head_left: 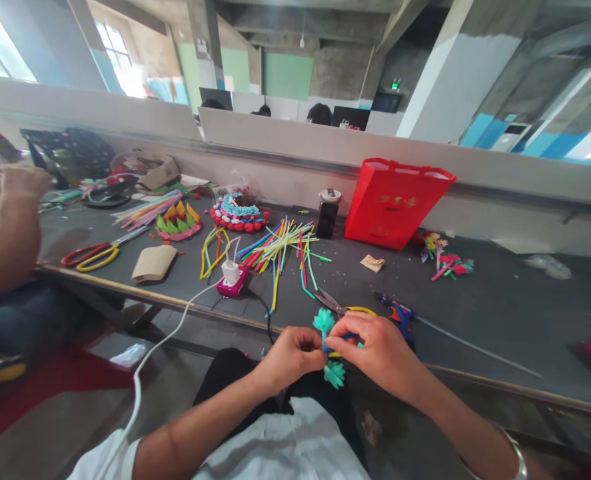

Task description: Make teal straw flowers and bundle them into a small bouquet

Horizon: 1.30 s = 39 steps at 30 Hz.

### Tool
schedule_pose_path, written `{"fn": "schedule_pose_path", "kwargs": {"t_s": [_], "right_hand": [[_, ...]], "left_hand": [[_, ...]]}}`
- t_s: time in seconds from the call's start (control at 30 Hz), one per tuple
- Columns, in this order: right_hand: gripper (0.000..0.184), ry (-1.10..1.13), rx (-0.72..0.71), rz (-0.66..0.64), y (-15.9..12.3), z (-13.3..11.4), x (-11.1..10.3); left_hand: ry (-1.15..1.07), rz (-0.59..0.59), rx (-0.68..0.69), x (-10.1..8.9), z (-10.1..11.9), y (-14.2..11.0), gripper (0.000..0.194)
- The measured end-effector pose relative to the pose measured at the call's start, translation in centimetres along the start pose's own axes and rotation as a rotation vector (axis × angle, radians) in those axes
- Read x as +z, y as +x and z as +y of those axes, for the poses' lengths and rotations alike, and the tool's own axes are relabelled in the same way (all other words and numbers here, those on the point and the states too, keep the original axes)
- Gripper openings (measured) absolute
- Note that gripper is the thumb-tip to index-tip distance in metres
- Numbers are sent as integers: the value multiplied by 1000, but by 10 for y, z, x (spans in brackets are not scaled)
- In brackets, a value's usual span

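Both my hands are together over the table's front edge, fingers pinched on a teal craft piece with a fringed, flower-like tuft at the top and another at the bottom. My left hand grips its narrow bluish middle from the left. On the right side, my right hand pinches the same middle between thumb and fingertips, partly hiding it. Just behind the hands lies a pair of scissors, its yellow handle partly covered. A blue glue gun rests beyond my right hand.
Colourful thin straws lie loose beside a pink power strip with a white charger. A red bag stands at the back, a phone near it. Large scissors lie left, near another person's arm. A long translucent stick lies right.
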State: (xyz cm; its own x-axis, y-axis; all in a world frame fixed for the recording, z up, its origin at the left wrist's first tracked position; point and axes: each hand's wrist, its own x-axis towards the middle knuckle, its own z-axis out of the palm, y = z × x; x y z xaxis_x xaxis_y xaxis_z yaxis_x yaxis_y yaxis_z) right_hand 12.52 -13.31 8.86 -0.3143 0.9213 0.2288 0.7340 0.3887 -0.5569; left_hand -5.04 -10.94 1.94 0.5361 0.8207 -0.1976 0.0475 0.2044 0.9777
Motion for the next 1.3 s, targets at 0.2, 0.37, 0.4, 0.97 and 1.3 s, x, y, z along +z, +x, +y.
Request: {"fn": "schedule_pose_path", "kwargs": {"t_s": [0.2, 0.37, 0.4, 0.97, 1.3], "right_hand": [[18, -89, -149, 94, -10, -2, 12], [19, -115, -197, 138, -28, -6, 25], [20, -109, -192, 136, -32, -5, 28], [20, 320, 181, 350, -55, 9, 49], [31, 472, 396, 388, -55, 21, 68]], "left_hand": [[-27, -41, -29, -1, 2, 0, 25], [-321, 63, -71, 1, 7, -2, 16], [-382, 62, -76, 1, 8, -2, 15], [-674, -90, -27, 4, 11, -9, 10], [-631, -172, -80, 3, 16, -14, 9]]}}
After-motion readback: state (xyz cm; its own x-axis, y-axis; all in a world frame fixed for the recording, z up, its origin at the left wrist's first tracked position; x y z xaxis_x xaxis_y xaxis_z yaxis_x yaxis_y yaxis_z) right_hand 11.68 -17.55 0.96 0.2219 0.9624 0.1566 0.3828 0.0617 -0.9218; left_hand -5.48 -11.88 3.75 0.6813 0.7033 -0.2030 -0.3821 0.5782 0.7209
